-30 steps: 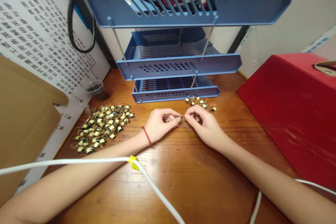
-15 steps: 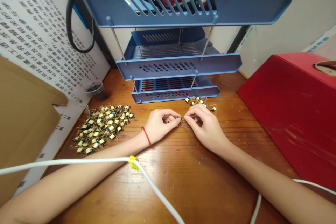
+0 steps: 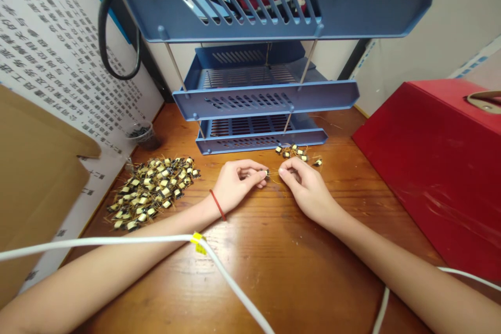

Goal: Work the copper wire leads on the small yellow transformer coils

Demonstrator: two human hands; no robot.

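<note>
Both my hands rest on the wooden desk (image 3: 282,250) in front of the blue tray stack. My left hand (image 3: 237,183), with a red band at the wrist, pinches a small yellow-and-black wound component (image 3: 266,172) at its fingertips. My right hand (image 3: 303,185) is closed in a pinch on the thin copper-coloured wire (image 3: 275,176) that runs from that component. A large heap of the same components (image 3: 152,188) lies to the left of my left hand. A small group of them (image 3: 298,153) lies just beyond my right hand.
A three-tier blue plastic tray rack (image 3: 258,99) stands at the back. A red box (image 3: 438,167) fills the right side, brown cardboard (image 3: 35,177) and a printed sheet the left. A small clear cup (image 3: 141,133) sits by the wall. White cables (image 3: 219,266) cross the near desk.
My two hands have drawn slightly apart, showing a short stretch of wire between the fingertips. Otherwise nothing has moved.
</note>
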